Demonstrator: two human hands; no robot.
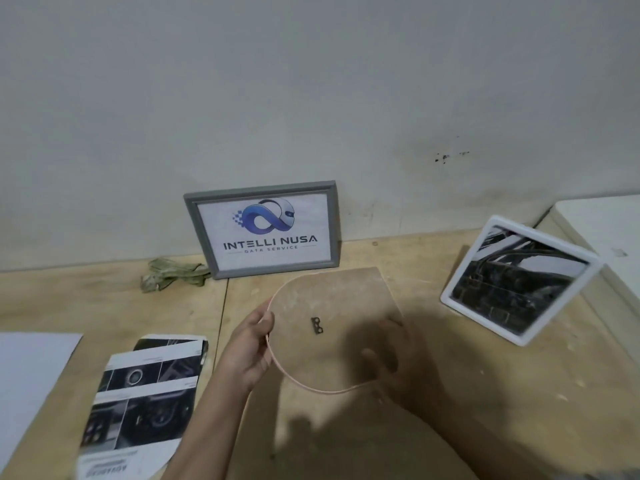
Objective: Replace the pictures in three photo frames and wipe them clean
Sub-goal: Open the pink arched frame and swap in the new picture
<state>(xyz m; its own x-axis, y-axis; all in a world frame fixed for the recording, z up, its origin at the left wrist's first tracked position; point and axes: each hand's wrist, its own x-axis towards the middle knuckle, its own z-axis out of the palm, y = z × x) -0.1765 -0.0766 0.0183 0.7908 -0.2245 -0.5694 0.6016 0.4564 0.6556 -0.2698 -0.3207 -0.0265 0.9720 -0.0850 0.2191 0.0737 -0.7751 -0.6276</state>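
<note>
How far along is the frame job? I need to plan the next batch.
Looks done: the grey frame stands against the wall with a logo picture. In hand: both hands, left hand and blurred right hand, hold the round frame back-side up. Left: the white frame, loose prints and the cloth lying unused.

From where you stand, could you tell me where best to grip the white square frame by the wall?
Probably the white square frame by its upper white border, coming from above: it stands tilted back, its top edge free, its bottom edge on the table.
</note>
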